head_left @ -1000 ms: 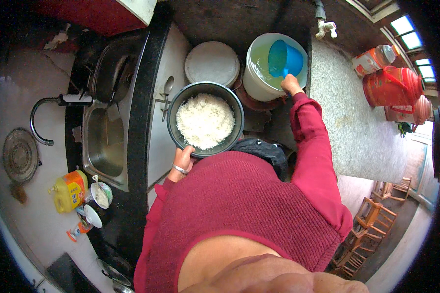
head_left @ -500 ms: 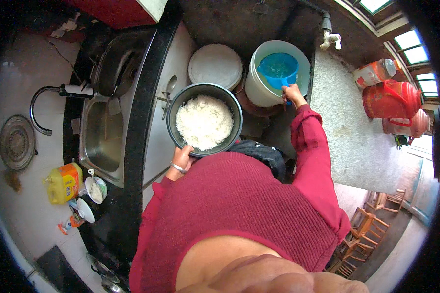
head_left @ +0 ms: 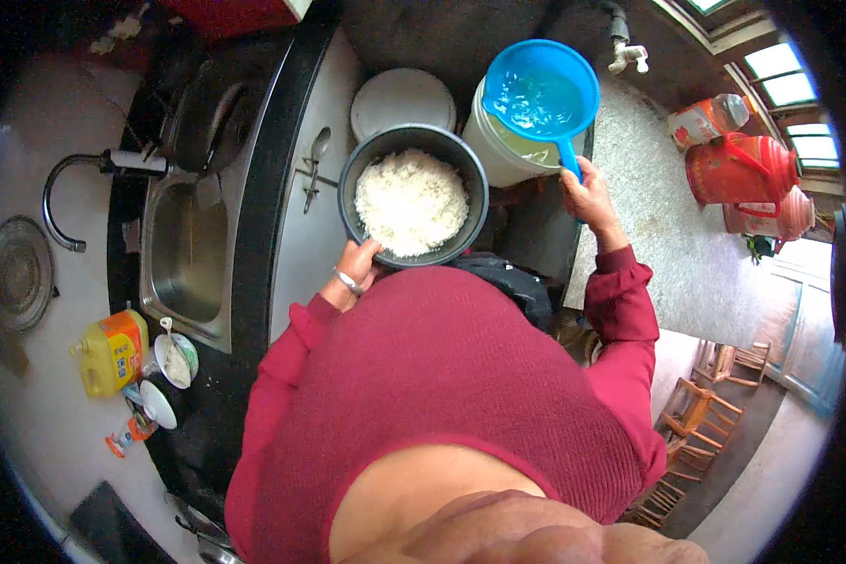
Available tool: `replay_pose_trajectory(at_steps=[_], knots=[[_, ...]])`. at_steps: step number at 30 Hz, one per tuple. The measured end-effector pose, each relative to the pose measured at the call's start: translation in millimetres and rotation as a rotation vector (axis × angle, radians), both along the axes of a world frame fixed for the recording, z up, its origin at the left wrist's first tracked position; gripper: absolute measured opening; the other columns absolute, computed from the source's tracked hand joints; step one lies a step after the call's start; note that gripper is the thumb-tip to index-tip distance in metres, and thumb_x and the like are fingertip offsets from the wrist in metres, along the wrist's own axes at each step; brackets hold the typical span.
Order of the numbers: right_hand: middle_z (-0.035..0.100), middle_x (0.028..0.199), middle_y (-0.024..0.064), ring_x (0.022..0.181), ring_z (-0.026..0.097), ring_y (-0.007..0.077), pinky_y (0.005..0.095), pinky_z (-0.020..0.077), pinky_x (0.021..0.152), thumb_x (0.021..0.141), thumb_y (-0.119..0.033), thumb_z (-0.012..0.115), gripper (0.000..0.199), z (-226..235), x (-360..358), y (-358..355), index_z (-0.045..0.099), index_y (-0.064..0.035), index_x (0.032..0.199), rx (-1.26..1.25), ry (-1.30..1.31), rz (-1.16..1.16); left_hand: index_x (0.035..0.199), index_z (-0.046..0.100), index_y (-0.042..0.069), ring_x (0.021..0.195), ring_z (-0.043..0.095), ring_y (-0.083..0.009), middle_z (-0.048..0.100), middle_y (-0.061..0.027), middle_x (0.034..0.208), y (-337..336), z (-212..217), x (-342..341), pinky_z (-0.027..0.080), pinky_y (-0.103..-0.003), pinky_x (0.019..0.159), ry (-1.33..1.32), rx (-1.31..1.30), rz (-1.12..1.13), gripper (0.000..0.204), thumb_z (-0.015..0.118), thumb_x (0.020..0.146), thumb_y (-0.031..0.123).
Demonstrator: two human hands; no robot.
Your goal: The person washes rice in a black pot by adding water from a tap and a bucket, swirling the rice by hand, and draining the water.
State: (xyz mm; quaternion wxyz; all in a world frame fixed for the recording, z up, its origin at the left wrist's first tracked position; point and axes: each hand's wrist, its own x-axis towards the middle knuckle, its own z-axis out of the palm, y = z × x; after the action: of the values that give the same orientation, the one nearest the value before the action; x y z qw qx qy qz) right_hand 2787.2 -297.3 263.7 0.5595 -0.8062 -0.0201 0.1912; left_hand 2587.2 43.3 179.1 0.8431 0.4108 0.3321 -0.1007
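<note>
My left hand (head_left: 355, 270), with a ring on one finger, grips the near rim of a dark round pot (head_left: 414, 139) filled with white rice (head_left: 412, 202). The pot is held beside the steel sink counter. My right hand (head_left: 588, 195) holds the handle of a blue scoop (head_left: 540, 94) full of water. The scoop hangs above a white bucket (head_left: 494, 155) that stands just right of the pot. My red sleeves and chest fill the lower middle of the view.
A steel sink (head_left: 186, 254) with a curved tap (head_left: 61, 202) lies at left. A white lid (head_left: 401, 99) and a spoon (head_left: 314, 164) rest on the drainboard. A yellow bottle (head_left: 111, 351) and small cups (head_left: 173, 357) stand near the sink. Red jugs (head_left: 738, 174) sit on the right counter.
My right hand has lifted the blue scoop up out of the white bucket, now full of water. The pot of rice stays in my left hand.
</note>
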Motion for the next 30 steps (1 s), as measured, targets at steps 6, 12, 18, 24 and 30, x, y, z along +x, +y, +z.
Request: replay_pose_trajectory(at_steps=[6, 12, 18, 24, 30], knots=[[0.054, 0.069, 0.0105, 0.061, 0.052, 0.0198, 0.0308, 0.0413, 0.055, 0.081, -0.012, 0.056, 0.022, 48.3, -51.7, 9.2, 0.054, -0.0008, 0.100, -0.368, -0.464, 0.191, 0.107, 0.050, -0.007, 0.088, 0.058, -0.0257, 0.057, -0.0142, 0.101, 3.5, 1.3, 9.8, 0.050, -0.038, 0.075, -0.037, -0.045, -0.071, 0.035, 0.044, 0.072, -0.004], [0.057, 0.082, 0.0180, 0.069, 0.058, 0.0307, 0.0353, 0.0445, 0.060, 0.079, -0.006, 0.056, 0.030, 67.8, -77.0, 15.6, 0.050, 0.0007, 0.107, -0.451, -0.581, 0.291, 0.106, 0.051, -0.006, 0.084, 0.059, -0.0226, 0.059, -0.0109, 0.097, 5.8, -3.5, 14.5, 0.050, -0.035, 0.074, -0.123, -0.043, -0.084, 0.034, 0.045, 0.072, -0.003], [0.057, 0.093, 0.0221, 0.077, 0.058, 0.0377, 0.0389, 0.0464, 0.065, 0.078, -0.004, 0.055, 0.039, 73.2, -86.0, 16.7, 0.045, 0.0011, 0.115, -0.530, -0.629, 0.274, 0.098, 0.055, -0.005, 0.077, 0.060, -0.0213, 0.061, -0.0098, 0.089, 12.1, 0.7, 15.8, 0.051, -0.035, 0.067, -0.098, -0.012, -0.131, 0.026, 0.046, 0.074, -0.001], [0.056, 0.100, 0.0250, 0.084, 0.058, 0.0386, 0.0400, 0.0470, 0.070, 0.079, -0.004, 0.055, 0.042, 80.0, -85.6, 18.7, 0.043, 0.0017, 0.119, -0.542, -0.748, 0.268, 0.101, 0.054, -0.005, 0.080, 0.060, -0.0214, 0.061, -0.0099, 0.092, 11.6, 10.5, 18.2, 0.050, -0.035, 0.069, -0.110, -0.008, -0.148, 0.027, 0.047, 0.075, 0.001], [0.057, 0.092, 0.0223, 0.080, 0.060, 0.0349, 0.0384, 0.0463, 0.067, 0.079, -0.005, 0.055, 0.041, 88.7, -86.8, 24.1, 0.045, 0.0007, 0.118, -0.492, -0.634, 0.221, 0.105, 0.053, -0.004, 0.084, 0.060, -0.0221, 0.061, -0.0106, 0.096, 12.4, 6.0, 17.8, 0.050, -0.035, 0.072, -0.153, -0.025, -0.160, 0.030, 0.048, 0.077, 0.003]])
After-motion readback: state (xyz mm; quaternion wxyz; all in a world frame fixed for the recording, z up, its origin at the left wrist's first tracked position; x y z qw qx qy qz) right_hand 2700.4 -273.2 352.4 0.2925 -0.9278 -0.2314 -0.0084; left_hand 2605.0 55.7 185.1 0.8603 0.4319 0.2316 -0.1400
